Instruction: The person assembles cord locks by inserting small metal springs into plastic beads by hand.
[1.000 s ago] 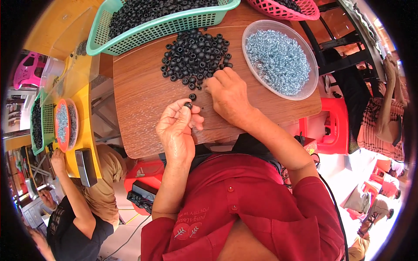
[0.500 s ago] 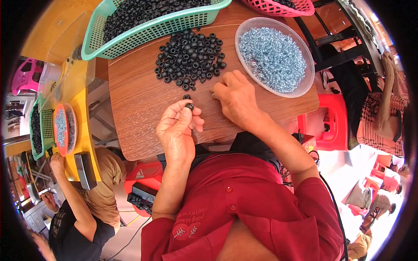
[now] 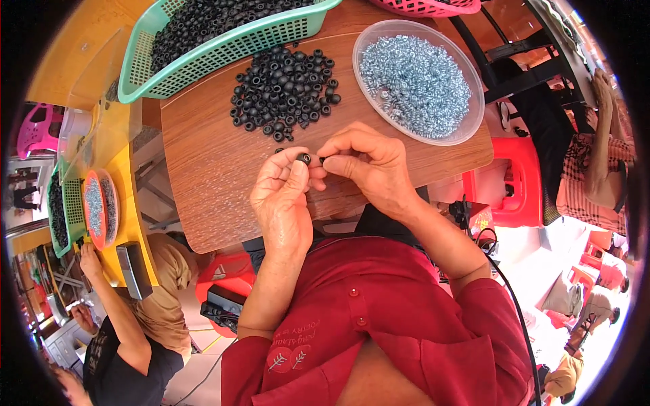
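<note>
My left hand (image 3: 281, 210) pinches a small round black piece with a hole (image 3: 304, 159) between thumb and fingertips, hole side up. Close beside it, my right hand (image 3: 376, 169) holds a tiny dark piece (image 3: 321, 161) between thumb and forefinger; its exact kind is too small to tell. Both hands are over the near part of the brown wooden table (image 3: 210, 176). Beyond them lies a loose heap of similar black hollow pieces (image 3: 284, 88). One more black piece (image 3: 279, 151) lies partly hidden behind my left fingers.
A green plastic basket (image 3: 230, 69) full of black pieces stands far left. To the right is a clear round tub (image 3: 479, 101) of small shiny bluish pieces, with a pink basket (image 3: 433, 8) behind. Red stools (image 3: 518, 183) flank the table. A co-worker's arm (image 3: 118, 308) reaches a yellow table (image 3: 139, 203).
My right hand has come off the tabletop and moved left and nearer, meeting my left hand with a tiny dark piece. My left hand keeps its black piece. The whole view has shifted slightly.
</note>
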Available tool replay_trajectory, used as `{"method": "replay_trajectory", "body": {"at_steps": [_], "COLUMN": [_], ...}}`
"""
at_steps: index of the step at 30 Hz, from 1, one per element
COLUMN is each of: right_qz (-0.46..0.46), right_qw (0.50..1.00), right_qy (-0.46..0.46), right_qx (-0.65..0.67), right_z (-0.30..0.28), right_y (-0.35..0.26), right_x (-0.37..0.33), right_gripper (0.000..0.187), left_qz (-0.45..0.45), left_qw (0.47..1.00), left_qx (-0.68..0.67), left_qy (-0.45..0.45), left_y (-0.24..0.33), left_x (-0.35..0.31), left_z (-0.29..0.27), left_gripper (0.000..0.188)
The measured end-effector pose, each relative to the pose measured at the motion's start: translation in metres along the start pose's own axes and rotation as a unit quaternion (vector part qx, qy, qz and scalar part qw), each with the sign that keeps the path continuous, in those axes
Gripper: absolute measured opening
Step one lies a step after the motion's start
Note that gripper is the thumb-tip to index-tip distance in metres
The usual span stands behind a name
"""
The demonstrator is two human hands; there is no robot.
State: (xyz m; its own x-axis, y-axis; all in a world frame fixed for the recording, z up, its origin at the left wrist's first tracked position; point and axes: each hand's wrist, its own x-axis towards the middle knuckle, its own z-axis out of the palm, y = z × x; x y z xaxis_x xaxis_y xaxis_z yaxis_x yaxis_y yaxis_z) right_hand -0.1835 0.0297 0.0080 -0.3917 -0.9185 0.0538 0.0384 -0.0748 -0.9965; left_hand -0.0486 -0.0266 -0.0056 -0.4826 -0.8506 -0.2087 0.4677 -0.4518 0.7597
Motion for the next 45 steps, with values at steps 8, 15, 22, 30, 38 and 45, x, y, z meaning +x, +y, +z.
{"method": "replay_trajectory", "body": {"at_steps": [8, 15, 22, 30, 38, 45], "right_qz": [-0.046, -0.177, -0.225, -0.283, 0.037, 0.075], "right_qw": [0.994, 0.962, 0.932, 0.916, 0.993, 0.985], "right_qy": [0.033, 0.046, 0.045, 0.029, 0.027, 0.002], "right_qx": [-0.097, -0.201, -0.282, -0.284, 0.112, 0.155], "right_z": [-0.005, -0.010, -0.010, -0.015, -0.017, -0.020], "right_y": [0.005, 0.011, 0.006, 0.008, -0.004, -0.002], "right_x": [-0.002, -0.005, -0.006, -0.005, -0.008, -0.006], "right_gripper": [0.016, 0.016, 0.021, 0.023, 0.010, 0.008], "left_qz": [0.008, 0.001, -0.007, -0.024, -0.046, -0.060], "left_qw": [1.000, 1.000, 1.000, 0.999, 0.998, 0.997], "left_qx": [0.011, 0.001, -0.020, -0.031, -0.030, -0.030], "left_qy": [-0.001, -0.005, -0.014, -0.027, -0.030, -0.036], "left_y": [-0.003, -0.005, -0.005, -0.005, -0.011, -0.014], "left_x": [-0.002, -0.003, -0.002, 0.000, 0.001, 0.000], "left_z": [0.005, 0.010, 0.008, 0.006, 0.007, 0.008], "left_gripper": [0.019, 0.019, 0.019, 0.020, 0.020, 0.019]}}
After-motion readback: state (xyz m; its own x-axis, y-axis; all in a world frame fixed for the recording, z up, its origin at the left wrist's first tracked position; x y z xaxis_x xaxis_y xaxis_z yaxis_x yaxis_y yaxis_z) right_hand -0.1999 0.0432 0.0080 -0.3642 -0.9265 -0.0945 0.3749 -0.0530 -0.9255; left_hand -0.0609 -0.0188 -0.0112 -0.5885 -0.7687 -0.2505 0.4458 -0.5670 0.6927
